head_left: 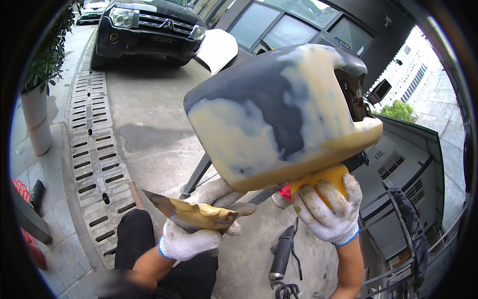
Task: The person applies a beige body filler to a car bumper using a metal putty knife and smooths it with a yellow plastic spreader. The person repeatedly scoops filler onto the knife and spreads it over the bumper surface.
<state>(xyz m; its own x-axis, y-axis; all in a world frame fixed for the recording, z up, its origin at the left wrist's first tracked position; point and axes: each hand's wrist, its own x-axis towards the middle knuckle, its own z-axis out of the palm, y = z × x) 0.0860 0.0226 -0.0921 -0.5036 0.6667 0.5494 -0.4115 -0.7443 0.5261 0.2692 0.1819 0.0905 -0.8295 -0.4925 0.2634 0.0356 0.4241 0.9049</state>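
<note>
A big curved shell (239, 127), dark grey with cream and tan smears, stands at upper middle, tilted, with an opening on its right side. Below its lower left corner, the gloved left hand (191, 243) grasps a metal plate (158, 202) bearing a thick layer of yellow putty (199, 214), its thumb in front and fingers behind. Under the shell's lower right edge, the gloved right hand (332, 213) has its fingers bent round a yellow spreader (318, 180), right up at that edge; whether the two touch I cannot tell. A dark bar (196, 175) slants down from beneath the shell, and a black power tool (283, 251) lies on the ground below it. Beyond the shell, to its upper left, a black car (149, 37) is parked, with a drain grate (97, 164) running alongside.
</note>
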